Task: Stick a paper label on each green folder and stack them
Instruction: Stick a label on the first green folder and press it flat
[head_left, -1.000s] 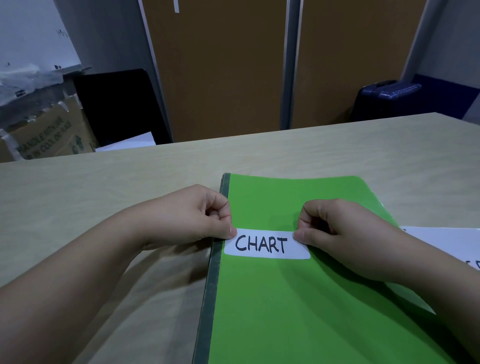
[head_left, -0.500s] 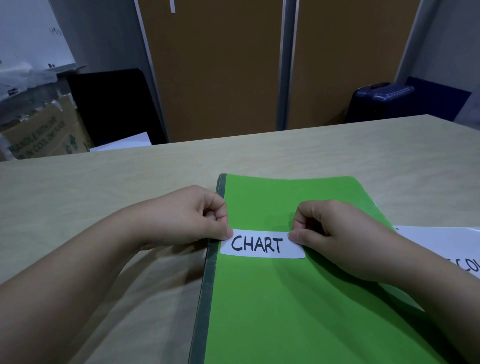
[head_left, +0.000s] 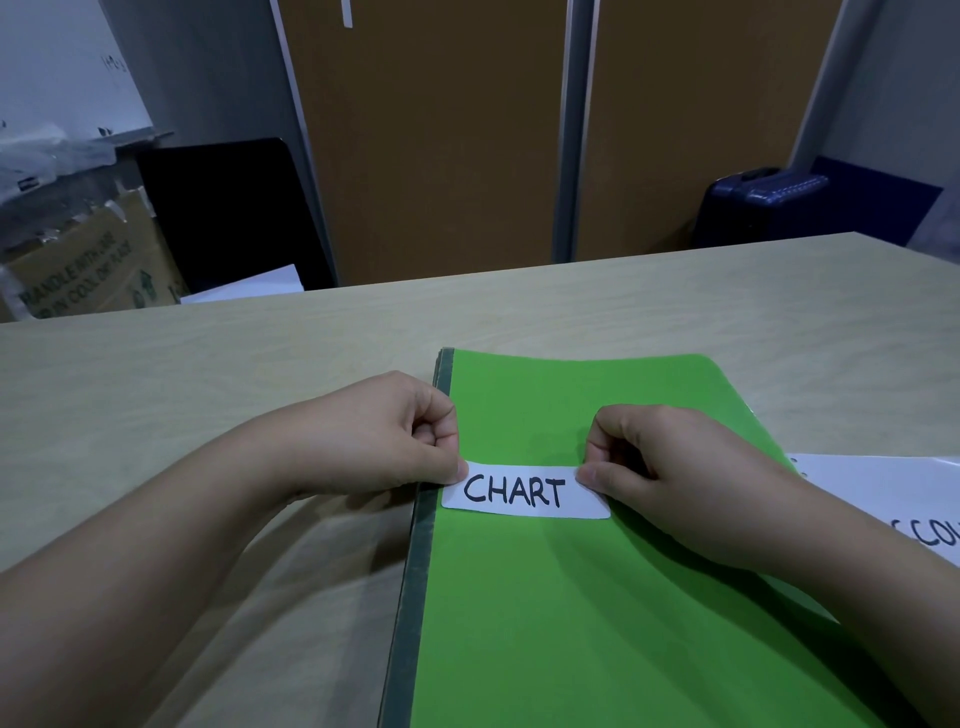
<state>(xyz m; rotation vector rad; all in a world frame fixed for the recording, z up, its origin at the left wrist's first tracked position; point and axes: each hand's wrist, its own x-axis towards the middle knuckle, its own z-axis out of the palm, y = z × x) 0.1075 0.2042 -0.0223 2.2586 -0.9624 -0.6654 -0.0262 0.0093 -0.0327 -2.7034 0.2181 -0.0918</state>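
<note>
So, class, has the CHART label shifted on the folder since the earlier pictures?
No. The CHART label keeps its left end at the dark spine of the green folder.

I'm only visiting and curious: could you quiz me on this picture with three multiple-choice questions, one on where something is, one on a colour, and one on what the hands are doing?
1. Where on the green folder does the CHART label sit?
A. by its dark left edge
B. at its far right corner
C. off it altogether

2. What colour is the label's lettering?
A. red
B. black
C. green

3. What are the left hand and the right hand doing?
A. lying flat and open
B. each holding one end of the label, fingers curled
C. touching nothing

Answers:
1 A: the label's left end almost meets the folder's dark spine strip.
2 B: the letters are dark on white paper.
3 B: a thumb sits on each end of the label, with the other fingers curled.
</note>
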